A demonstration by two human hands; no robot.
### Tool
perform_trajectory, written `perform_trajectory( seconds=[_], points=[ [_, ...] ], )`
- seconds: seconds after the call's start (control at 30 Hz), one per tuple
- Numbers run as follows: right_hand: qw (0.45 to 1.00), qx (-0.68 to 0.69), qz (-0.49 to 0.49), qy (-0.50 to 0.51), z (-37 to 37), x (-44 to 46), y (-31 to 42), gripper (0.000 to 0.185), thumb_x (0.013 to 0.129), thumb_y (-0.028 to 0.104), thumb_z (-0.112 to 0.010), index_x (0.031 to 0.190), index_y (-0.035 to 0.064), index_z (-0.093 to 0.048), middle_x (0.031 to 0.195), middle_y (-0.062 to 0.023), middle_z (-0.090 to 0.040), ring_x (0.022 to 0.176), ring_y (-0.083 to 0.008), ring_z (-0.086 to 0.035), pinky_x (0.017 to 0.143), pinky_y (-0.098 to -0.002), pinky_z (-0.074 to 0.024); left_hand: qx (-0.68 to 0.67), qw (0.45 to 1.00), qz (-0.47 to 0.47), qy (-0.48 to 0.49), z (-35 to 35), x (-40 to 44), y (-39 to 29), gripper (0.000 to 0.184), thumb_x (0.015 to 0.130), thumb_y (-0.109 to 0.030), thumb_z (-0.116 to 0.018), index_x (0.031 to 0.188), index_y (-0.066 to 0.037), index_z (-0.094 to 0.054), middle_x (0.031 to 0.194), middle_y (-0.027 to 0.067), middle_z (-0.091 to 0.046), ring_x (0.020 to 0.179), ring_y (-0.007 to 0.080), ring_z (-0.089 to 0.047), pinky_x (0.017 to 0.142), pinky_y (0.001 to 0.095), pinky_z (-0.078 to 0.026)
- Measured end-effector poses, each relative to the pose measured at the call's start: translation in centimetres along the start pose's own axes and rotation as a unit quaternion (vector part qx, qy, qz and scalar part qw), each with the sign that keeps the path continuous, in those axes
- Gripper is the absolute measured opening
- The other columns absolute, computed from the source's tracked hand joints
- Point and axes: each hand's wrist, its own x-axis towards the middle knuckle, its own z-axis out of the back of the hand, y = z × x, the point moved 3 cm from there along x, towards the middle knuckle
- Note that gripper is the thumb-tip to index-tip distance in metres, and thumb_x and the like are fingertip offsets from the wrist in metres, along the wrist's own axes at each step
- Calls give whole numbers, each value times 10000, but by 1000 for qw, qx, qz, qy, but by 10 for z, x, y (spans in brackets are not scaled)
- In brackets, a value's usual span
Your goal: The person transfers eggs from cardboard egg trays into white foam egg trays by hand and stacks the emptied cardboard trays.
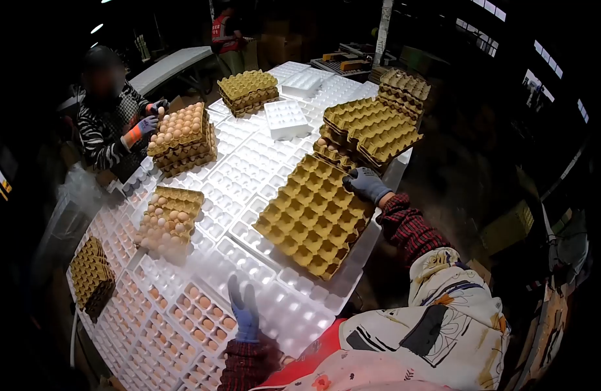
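Note:
My right hand (367, 184), in a grey-blue glove, grips the upper right edge of an empty brown pulp egg tray (315, 217). The tray lies tilted over white foam trays (238, 169) on the table. My left hand (245, 311), gloved too, has its fingers stretched out and holds nothing; it is above the white trays near the front edge. Left of it, brown eggs (202, 314) sit in white foam compartments. Just behind my right hand stands a stack of brown trays (372, 128), with some eggs showing at its side.
A co-worker (108, 117) in gloves handles eggs at a stack of filled trays (182, 133). A partly filled brown tray (170, 221) lies mid-left. More brown tray stacks stand at the far left (92, 277) and back (248, 91). Another person (227, 36) stands behind.

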Motion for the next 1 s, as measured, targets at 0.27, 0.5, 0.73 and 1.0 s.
perform_trajectory(
  seconds=[0.27, 0.5, 0.73, 1.0],
  points=[
    [871, 466, -29, -154, 165, -5, -94, 183, 917, 202, -636, 953, 27, -674, 685, -36, -595, 541, -186, -557, 506, -317, -453, -27, 997, 55, 36, -92, -42, -49, 496, 956, -124, -582, 1392, 62, -437, 1391, 178, -508, 1276, 270, -487, 1082, 354, -367],
    [755, 629, -154, -102, 147, 20, -172, 93, 907, 173, -649, 905, 88, -614, 726, -35, -571, 601, -197, -556, 661, -389, -576, 55, 992, -76, 87, -169, -48, -69, 483, 917, -209, -649, 1313, 24, -503, 1306, 246, -537, 1149, 397, -561, 990, 450, -442],
    [747, 658, -88, -29, 131, 42, -179, 240, 930, 249, -667, 1094, 83, -612, 920, -68, -618, 821, -231, -619, 767, -412, -572, 338, 911, -208, 115, -200, -38, -96, 611, 793, -304, -723, 1319, -57, -535, 1330, 220, -525, 1142, 404, -555, 938, 464, -464],
    [673, 644, -42, 361, 118, 10, -133, 346, 963, 428, -599, 956, 82, -608, 814, -32, -616, 740, -155, -629, 607, -286, -531, 407, 892, -157, 121, -206, -30, -93, 397, 790, -330, -720, 1127, -143, -630, 1123, 113, -571, 1008, 320, -575, 846, 449, -443]
  ],
)
